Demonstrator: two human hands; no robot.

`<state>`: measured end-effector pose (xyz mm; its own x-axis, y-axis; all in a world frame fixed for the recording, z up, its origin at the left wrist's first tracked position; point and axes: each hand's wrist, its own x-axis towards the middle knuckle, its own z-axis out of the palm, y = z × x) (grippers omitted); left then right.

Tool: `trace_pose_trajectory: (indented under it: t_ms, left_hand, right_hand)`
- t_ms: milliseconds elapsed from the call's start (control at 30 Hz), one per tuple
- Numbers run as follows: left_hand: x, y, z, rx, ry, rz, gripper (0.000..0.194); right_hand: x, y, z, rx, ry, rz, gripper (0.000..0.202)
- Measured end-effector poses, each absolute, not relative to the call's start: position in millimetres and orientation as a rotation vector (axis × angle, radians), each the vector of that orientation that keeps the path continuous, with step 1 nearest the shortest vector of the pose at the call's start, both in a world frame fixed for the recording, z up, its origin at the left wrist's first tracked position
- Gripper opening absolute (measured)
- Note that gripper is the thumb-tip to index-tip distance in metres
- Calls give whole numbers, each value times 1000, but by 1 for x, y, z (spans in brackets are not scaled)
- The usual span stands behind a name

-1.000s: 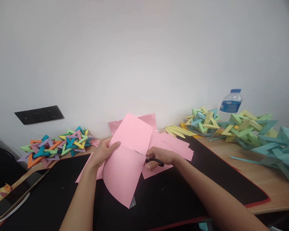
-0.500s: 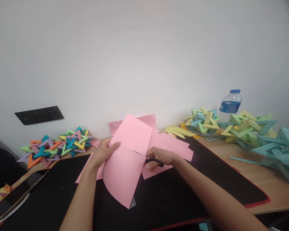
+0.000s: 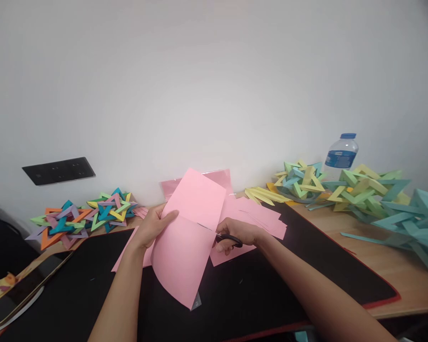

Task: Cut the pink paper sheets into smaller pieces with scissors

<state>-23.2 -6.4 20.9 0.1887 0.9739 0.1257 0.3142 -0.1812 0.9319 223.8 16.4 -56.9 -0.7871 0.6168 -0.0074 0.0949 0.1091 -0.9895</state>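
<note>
My left hand (image 3: 156, 225) pinches a sheet of pink paper (image 3: 183, 256) by its left side, thumb on top. The sheet is slit from the right edge inward, and its near part curls down toward me. My right hand (image 3: 235, 233) is closed around black-handled scissors (image 3: 233, 240); their blades lie in the slit, partly hidden by the paper. Beneath and behind the right hand lie several loose pink paper pieces (image 3: 260, 213) on the black mat (image 3: 257, 299). More pink paper sticks out under my left forearm.
Colourful folded-paper star models (image 3: 114, 209) stand at the left, with green, yellow and blue ones (image 3: 369, 194) at the right. Yellow paper strips (image 3: 266, 194) lie at the back. A plastic bottle (image 3: 341, 152) stands by the wall. A phone (image 3: 32, 285) lies at the left edge.
</note>
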Motion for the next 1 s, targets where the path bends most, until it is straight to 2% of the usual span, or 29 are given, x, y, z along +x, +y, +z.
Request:
trace_pose_trajectory:
  t_ms: [500, 1000]
  left_hand:
    - [-22, -7, 19, 1694, 1222, 993, 26]
    - [-21, -7, 20, 1701, 1223, 988, 25]
  right_hand:
    - [224, 17, -57, -709, -2069, 1611, 31]
    - [223, 16, -54, -713, -2060, 1648, 33]
